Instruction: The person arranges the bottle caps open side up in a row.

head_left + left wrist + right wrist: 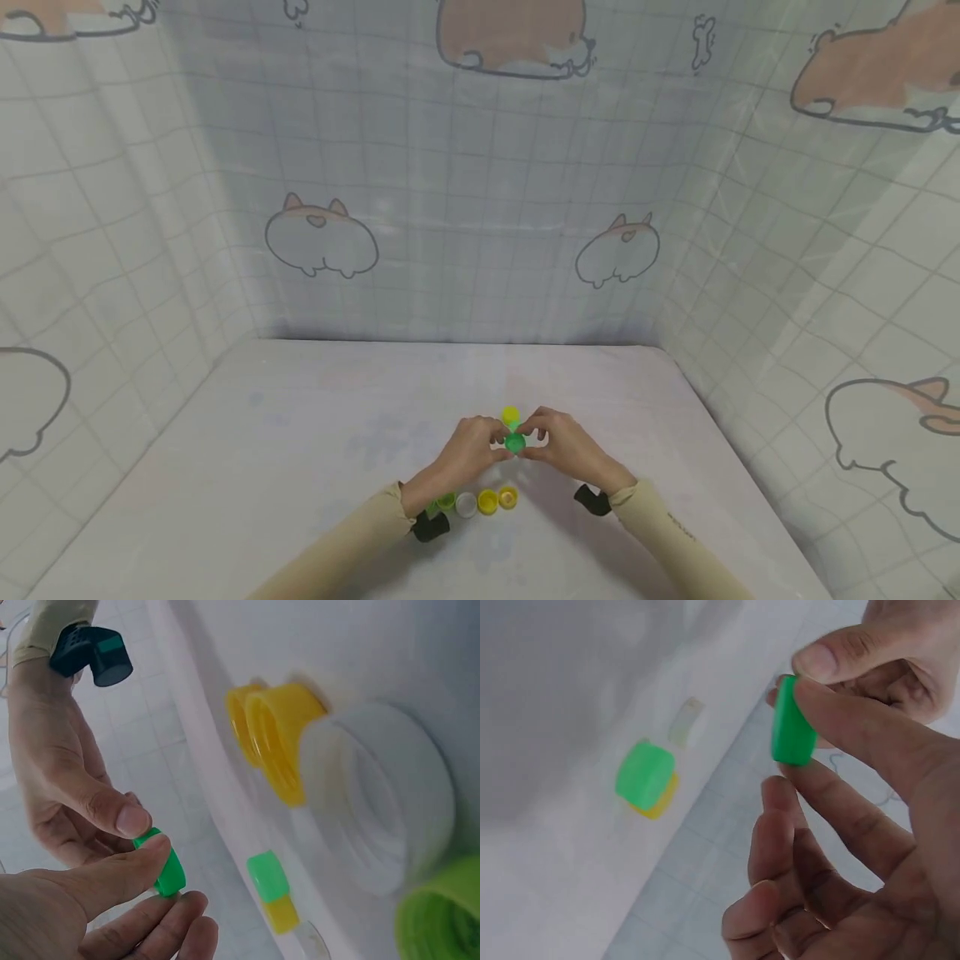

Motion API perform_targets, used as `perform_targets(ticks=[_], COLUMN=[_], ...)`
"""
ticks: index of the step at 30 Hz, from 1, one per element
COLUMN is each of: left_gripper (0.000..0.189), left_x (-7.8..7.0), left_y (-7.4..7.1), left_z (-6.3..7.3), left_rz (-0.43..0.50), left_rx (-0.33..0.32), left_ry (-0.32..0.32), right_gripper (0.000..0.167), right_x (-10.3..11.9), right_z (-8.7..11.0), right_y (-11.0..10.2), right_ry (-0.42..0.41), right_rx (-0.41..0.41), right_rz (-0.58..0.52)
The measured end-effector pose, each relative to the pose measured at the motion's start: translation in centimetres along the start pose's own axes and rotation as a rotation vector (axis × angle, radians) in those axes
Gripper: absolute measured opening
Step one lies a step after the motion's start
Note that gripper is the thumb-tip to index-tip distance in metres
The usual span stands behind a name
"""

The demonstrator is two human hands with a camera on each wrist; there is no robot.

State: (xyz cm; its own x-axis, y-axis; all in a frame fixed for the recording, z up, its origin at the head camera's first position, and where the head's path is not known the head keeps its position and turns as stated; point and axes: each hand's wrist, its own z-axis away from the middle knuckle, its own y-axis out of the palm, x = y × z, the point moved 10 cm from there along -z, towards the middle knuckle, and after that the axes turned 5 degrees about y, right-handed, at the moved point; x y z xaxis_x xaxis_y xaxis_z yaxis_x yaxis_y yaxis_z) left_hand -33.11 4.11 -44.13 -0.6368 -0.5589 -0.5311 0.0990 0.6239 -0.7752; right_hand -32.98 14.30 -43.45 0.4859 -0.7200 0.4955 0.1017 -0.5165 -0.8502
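Observation:
A green bottle cap is held up between the two hands over the table. My left hand pinches one side of it with thumb and fingers. From the other side my right hand pinches the same cap, its thumb and index finger at the edge in the right wrist view. The green cap is seen edge-on there, the other right fingers loosely curled below. Beyond the hands, a light green cap and a yellow cap stand close together, with a pale translucent piece beside them.
Nearer the body, a row of caps lies on the table: a lime green cap, a white cap, a yellow cap and a smaller yellow cap. Patterned curtain walls enclose the table at the back and sides.

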Motion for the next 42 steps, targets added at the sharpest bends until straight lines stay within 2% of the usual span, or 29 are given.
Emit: perform_targets(ticks=[8,16,24,32,38,42], left_gripper=[0.024,0.024,0.024,0.018,0.017,0.02], left_x=[-1.0,-1.7,-1.7,-2.1,-2.3,-1.9], left_y=[1.1,2.2,3.5,4.9,5.8,6.3], left_z=[0.0,0.2,0.4,0.5,0.7,0.9], left_rz=[-0.064,-0.044,-0.066,-0.062,-0.101,-0.113], left_rx=[0.029,0.064,0.096,0.155,0.206,0.227], left_ry=[-0.016,-0.027,-0.037,-0.036,-0.015,-0.03], right_gripper=[0.02,0.026,0.026,0.023,0.023,0.023], right_x=[0.3,0.3,-1.3,-2.9,-3.2,-3.2], right_z=[0.7,1.5,2.3,2.7,3.0,3.0], right_y=[-0.3,-0.5,0.7,2.0,3.0,3.3], right_ry=[0.015,0.027,0.063,0.107,0.106,0.103], right_rx=[0.071,0.12,0.203,0.286,0.321,0.316], right_rz=[0.067,0.122,0.049,-0.059,-0.05,-0.023])
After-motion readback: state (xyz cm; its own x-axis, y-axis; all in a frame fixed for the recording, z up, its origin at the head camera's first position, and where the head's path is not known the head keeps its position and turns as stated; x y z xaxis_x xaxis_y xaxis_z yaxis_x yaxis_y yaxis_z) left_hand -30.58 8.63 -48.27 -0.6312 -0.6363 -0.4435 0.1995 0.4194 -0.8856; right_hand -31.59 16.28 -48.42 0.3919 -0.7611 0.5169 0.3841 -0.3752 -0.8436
